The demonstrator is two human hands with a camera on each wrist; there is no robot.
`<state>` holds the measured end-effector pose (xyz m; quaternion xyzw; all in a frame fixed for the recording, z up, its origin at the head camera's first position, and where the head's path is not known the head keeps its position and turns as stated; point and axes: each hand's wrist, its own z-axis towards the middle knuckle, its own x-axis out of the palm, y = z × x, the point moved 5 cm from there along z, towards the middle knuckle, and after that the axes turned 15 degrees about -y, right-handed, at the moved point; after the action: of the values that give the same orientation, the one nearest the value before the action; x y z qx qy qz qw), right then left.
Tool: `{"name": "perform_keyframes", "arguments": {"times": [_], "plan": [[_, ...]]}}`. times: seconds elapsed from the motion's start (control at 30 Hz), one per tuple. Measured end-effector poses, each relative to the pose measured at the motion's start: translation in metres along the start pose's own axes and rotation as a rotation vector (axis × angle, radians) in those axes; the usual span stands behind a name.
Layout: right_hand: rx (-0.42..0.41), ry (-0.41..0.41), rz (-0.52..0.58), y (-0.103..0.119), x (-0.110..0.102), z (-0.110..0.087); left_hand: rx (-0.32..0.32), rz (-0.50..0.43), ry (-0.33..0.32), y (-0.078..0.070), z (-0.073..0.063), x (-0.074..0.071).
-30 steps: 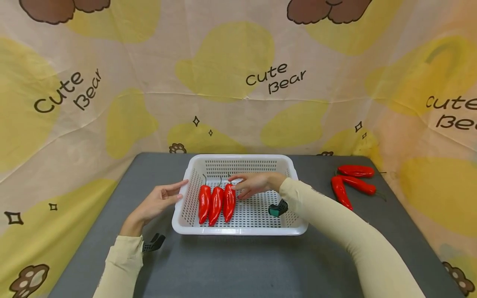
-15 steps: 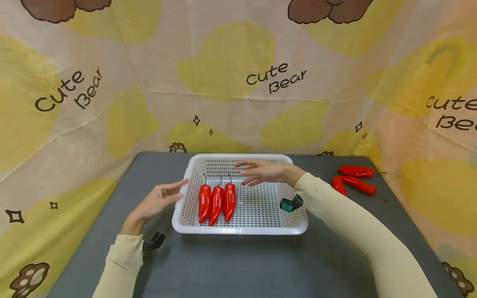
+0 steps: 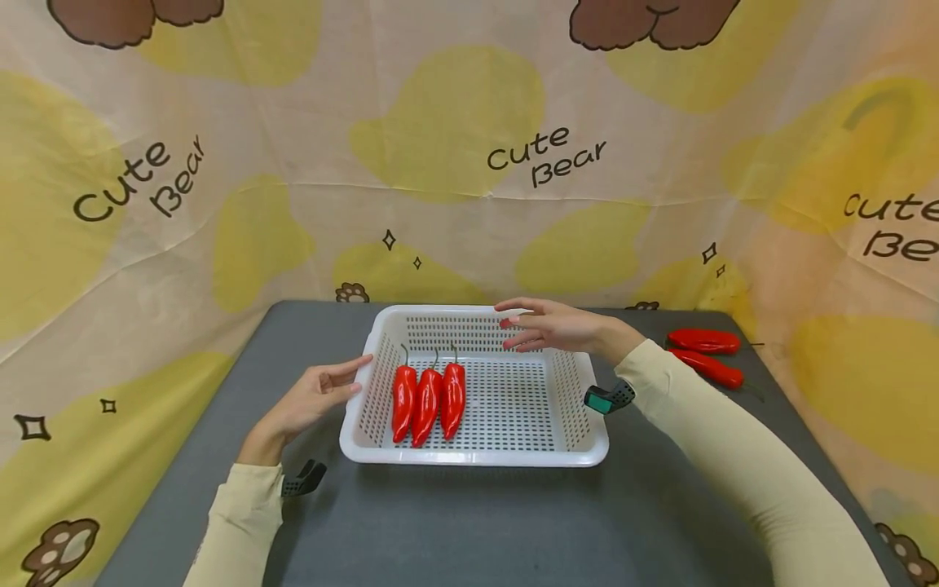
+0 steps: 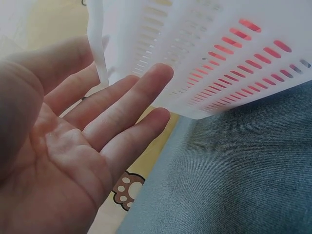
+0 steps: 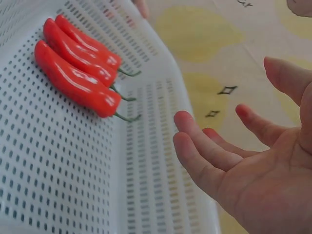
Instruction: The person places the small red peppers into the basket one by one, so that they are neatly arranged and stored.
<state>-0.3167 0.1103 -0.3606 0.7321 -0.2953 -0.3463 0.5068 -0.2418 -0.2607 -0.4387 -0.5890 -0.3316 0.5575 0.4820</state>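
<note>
A white perforated plastic basket [image 3: 469,458] stands on the grey table. Three red chili peppers lie side by side in its left part, stems toward the back; the rightmost pepper [image 3: 453,399] is nearest the basket's middle. At the basket's left rim rests my left hand [image 3: 311,399], its thumb and index fingertip touching the rim, fingers fairly straight, as the left wrist view also shows [image 4: 73,141]. Over the back right rim hovers my right hand [image 3: 561,326], holding nothing; in the right wrist view its fingers are spread and loosely bent, apart from the peppers.
Two more red peppers are visible at the table's back right, one behind [image 3: 704,341] and one in front [image 3: 707,368]; the right sleeve [image 3: 719,456] covers the area beside them. A patterned cloth [image 3: 440,163] hangs behind the table and along both sides.
My right hand has drawn away from the rightmost pepper in the basket, moving right and back. Its sleeve now hides one loose pepper. My left hand stays at the rim.
</note>
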Motion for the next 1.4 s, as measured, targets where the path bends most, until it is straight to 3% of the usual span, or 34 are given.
{"name": "perform_keyframes", "arguments": {"times": [0.47, 0.97, 1.4], "plan": [[-0.043, -0.112, 0.029, 0.001, -0.044, -0.026, -0.005, -0.019, 0.002, 0.0, 0.0, -0.001], [-0.049, -0.196, -0.022, 0.004, -0.082, -0.058, -0.01, -0.019, 0.006, 0.001, 0.0, 0.0], [-0.062, -0.266, -0.006, -0.022, -0.114, -0.095, -0.01, -0.051, 0.013, 0.002, 0.002, 0.0]]}}
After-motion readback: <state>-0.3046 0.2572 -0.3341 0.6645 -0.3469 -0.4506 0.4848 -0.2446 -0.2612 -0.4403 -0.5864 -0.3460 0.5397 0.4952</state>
